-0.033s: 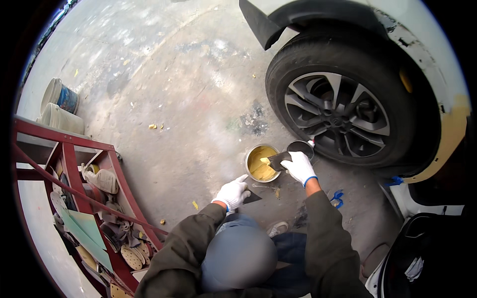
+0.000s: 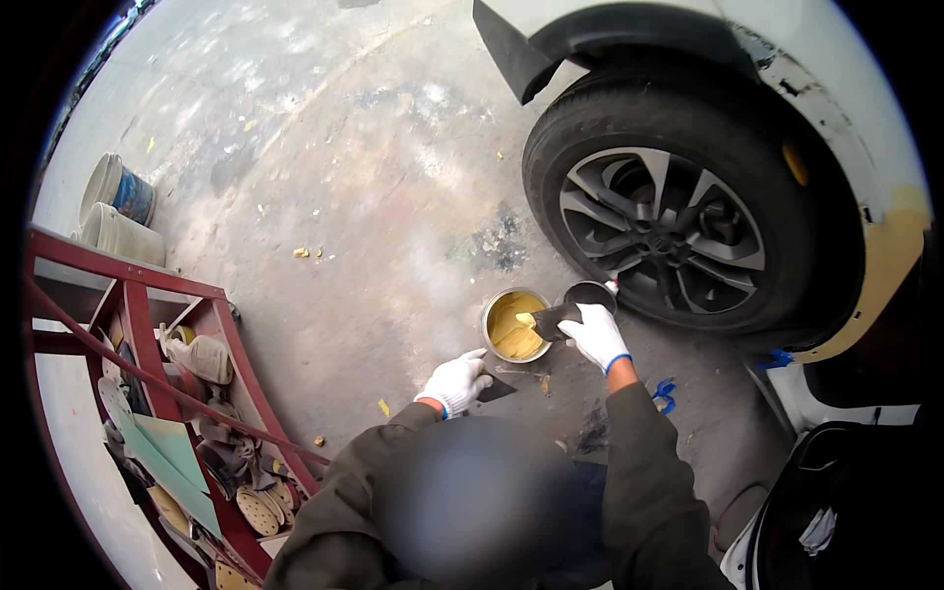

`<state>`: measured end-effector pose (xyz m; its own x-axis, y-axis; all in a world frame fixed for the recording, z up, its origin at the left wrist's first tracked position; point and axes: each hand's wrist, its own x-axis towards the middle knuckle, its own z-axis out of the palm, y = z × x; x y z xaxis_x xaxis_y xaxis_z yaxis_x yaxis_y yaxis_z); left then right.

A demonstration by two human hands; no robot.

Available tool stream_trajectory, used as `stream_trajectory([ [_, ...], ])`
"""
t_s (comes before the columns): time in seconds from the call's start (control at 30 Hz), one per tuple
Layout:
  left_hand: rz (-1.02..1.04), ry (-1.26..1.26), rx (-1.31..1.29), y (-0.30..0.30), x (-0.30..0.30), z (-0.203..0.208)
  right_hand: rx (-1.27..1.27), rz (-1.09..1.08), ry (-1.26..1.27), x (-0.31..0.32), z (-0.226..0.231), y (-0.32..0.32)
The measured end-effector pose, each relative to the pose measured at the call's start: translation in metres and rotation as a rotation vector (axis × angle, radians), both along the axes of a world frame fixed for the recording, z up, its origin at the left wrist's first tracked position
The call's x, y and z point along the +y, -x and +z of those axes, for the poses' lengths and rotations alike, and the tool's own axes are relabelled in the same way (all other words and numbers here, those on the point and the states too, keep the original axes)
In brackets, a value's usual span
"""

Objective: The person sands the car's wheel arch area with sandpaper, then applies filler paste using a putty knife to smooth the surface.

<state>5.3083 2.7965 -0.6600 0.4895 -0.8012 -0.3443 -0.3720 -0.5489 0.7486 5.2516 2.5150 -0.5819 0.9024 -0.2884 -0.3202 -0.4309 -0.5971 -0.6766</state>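
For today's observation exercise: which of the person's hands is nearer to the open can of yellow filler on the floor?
Right. The right hand holds a dark spreader whose tip is over the can. The left hand is lower left of the can, apart from it, on a dark flat blade.

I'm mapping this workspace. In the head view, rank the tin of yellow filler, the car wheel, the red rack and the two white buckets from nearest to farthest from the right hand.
1. Tin of yellow filler, just left of the right hand.
2. Car wheel, above and to its right.
3. Red rack, far across at the lower left.
4. White buckets, at the left edge, beyond the rack.
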Motion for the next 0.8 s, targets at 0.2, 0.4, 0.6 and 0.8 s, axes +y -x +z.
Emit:
stream_trajectory([
  [0.2, 0.390, 0.265, 0.403, -0.020, 0.007, 0.064, -0.212, -0.461, -0.639, -0.003, 0.070, 0.061],
  [0.4, 0.322, 0.534, 0.836, -0.029, 0.000, 0.173, -0.377, -0.326, -0.495, 0.046, 0.176, 0.101],
  [0.6, 0.278, 0.627, 0.809, -0.016, -0.002, 0.228, -0.700, 0.326, 0.113, 0.075, 0.228, 0.131],
  [0.8, 0.153, 0.716, 0.803, 0.002, 0.003, 0.265, -0.734, 0.327, 0.271, 0.075, 0.256, 0.160],
])
